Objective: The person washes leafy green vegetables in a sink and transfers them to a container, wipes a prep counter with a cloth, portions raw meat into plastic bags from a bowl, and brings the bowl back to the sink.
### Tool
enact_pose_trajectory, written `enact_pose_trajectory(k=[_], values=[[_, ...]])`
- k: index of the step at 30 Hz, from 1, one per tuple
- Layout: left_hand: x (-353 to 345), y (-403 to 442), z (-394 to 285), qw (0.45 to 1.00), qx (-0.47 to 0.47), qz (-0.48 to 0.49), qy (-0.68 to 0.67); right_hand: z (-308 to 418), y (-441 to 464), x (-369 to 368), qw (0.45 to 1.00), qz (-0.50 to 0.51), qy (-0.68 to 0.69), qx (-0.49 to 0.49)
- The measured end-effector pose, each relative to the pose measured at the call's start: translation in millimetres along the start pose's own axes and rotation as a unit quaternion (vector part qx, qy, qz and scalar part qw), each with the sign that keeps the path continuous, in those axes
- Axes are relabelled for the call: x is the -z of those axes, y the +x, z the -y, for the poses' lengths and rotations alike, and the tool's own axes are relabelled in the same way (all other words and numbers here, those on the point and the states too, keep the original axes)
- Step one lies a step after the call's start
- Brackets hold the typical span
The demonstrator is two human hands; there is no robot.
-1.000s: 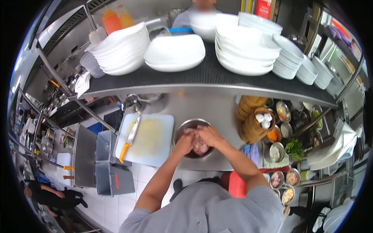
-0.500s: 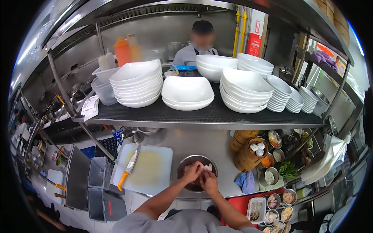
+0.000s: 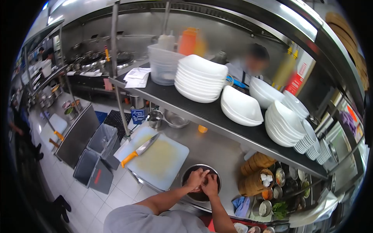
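By the steel counter's (image 3: pixel 221 157) front edge, a metal bowl (image 3: pixel 185 177) holds the curled left hand (image 3: pixel 196 179) and right hand (image 3: pixel 210 185); what they grip, I cannot tell. A cutting board (image 3: pixel 168 158) covers the left end, above white floor tiles (image 3: pixel 126 185).

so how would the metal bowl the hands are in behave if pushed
The metal bowl is probably stiff, judging by its even round rim. It might slide on the smooth counter; its broad shape suggests little tipping.
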State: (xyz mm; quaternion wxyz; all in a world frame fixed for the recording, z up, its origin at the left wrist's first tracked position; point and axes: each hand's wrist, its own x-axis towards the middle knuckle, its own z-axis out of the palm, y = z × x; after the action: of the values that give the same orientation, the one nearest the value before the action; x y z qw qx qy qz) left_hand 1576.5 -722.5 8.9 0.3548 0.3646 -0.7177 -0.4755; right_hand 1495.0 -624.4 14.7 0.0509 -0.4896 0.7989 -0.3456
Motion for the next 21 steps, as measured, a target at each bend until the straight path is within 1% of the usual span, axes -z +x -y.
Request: enact_pose_trajectory(k=[1, 3, 4, 6, 7, 8, 10, 12, 14, 19, 21], values=[[1.6, -0.9, -2.0, 1.000, -0.025, 0.000, 0.005, -2.7, 1.5, -4.2, 1.000, 0.011, 0.000, 0.011], [2.5, -1.4, -3.1, 0.998, -0.066, -0.004, 0.001, -13.0, 5.5, -12.5, 0.999, -0.032, -0.021, -0.011], [1.6, -0.9, 0.7, 0.998, -0.056, -0.016, 0.003, -12.4, 7.7, -14.8, 1.000, -0.018, -0.019, -0.004], [3.8, 3.8, 5.3, 0.996, -0.091, -0.021, -0.012, -10.5, 13.6, -20.6, 0.997, -0.079, -0.010, 0.008], [5.5, 3.4, 5.2, 0.996, -0.089, -0.018, -0.021, -8.8, 16.9, -23.5, 0.996, -0.094, 0.003, 0.002], [7.3, 2.7, 5.1, 0.996, -0.081, -0.026, -0.019, -8.1, 17.9, -24.7, 0.997, -0.083, 0.005, 0.006], [9.9, 1.2, 4.2, 0.997, -0.053, 0.005, -0.047, -4.2, 20.7, -24.6, 0.997, -0.078, -0.009, -0.010], [9.2, 1.0, 6.3, 0.997, -0.048, -0.001, -0.062, -4.4, 24.7, -27.2, 0.997, -0.073, 0.005, -0.008], [13.0, 2.8, 1.4, 0.996, -0.062, 0.016, -0.063, -6.9, 28.6, -28.5, 0.998, -0.066, -0.015, 0.009], [14.0, 2.5, -1.3, 0.996, -0.049, 0.005, -0.068, -6.1, 37.7, -39.3, 0.996, -0.080, -0.017, 0.034], [16.8, -1.6, -7.1, 0.992, -0.076, -0.036, -0.098, 3.4, 37.8, -39.5, 0.995, -0.097, 0.017, 0.029]])
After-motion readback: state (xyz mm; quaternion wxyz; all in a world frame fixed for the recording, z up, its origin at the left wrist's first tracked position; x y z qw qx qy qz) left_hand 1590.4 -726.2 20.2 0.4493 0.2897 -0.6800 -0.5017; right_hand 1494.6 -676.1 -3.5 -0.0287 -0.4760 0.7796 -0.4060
